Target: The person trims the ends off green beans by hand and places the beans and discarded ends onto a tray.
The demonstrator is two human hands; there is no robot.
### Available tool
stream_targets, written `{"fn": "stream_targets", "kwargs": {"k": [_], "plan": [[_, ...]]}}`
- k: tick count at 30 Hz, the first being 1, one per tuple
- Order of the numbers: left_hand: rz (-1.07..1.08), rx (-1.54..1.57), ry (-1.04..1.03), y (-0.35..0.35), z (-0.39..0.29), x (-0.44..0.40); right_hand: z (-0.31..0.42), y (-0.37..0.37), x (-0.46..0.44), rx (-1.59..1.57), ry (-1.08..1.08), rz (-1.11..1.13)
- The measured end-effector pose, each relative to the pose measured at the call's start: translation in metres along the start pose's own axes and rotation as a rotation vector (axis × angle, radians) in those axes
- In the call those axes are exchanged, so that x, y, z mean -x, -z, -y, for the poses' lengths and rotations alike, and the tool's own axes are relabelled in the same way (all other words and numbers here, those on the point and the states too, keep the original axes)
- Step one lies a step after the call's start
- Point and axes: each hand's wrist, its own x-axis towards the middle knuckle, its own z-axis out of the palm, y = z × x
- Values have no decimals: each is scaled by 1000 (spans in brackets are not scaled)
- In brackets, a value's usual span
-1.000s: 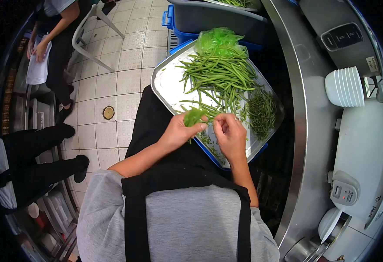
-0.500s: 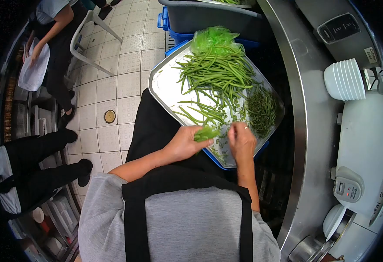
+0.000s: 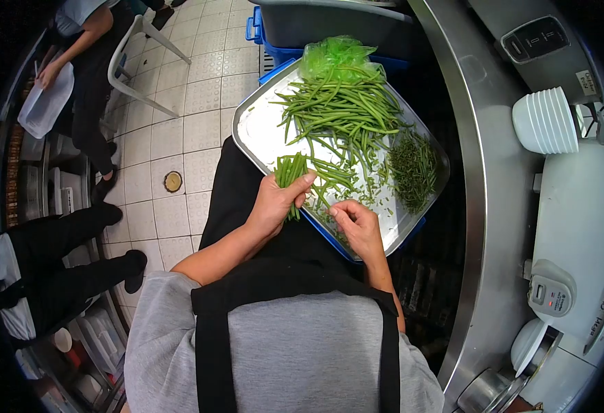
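My left hand (image 3: 269,205) is closed around a bunch of green beans (image 3: 289,168) at the near left edge of a metal tray (image 3: 259,127). My right hand (image 3: 358,227) pinches the near end of a single green bean (image 3: 321,195) over the tray's near corner. A large heap of green beans (image 3: 347,113) covers the tray's far half, with a crumpled green plastic bag (image 3: 336,58) behind it. Short cut-off bean ends (image 3: 371,189) lie scattered in the middle. Along the right side is a pile of thin dark green pieces (image 3: 413,172).
A steel counter (image 3: 464,89) runs along the right, with stacked white bowls (image 3: 546,122) beyond it. Behind the tray stands a grey bin (image 3: 336,27). At far left, one person holds a white container (image 3: 46,103); another person's dark-clothed legs (image 3: 68,241) are nearer.
My left hand has turned and moved left; its beans now point upward in view. My right hand has moved slightly left and down and pinches a bean.
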Motion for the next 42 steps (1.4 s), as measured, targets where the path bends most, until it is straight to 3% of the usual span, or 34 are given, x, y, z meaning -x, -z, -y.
{"fn": "stream_targets", "kwargs": {"k": [3,9,13,16,20,21,27,34,39,42], "plan": [[-20,36,-14,-4,0,2,1,1,-1,-305,-43,24],[97,-91,-128,-4,-6,13,1,5,-17,-186,-55,-123],[151,-95,-130,-8,-12,23,12,2,-47,-293,36,-265],[144,-106,-327,-7,-19,25,12,10,-68,-274,32,-335],[67,-47,-252,-2,-16,18,-2,2,-90,790,449,-493],[64,-28,-203,0,-15,17,1,-1,-88,876,315,-440],[46,-374,-213,5,-2,10,25,8,-51,789,389,-364],[141,-805,-466,-8,-1,4,39,4,-1,528,400,-304],[230,-961,-402,0,3,5,45,3,2,610,599,-312],[267,-903,-340,-3,-1,7,43,2,2,302,443,-277]]}}
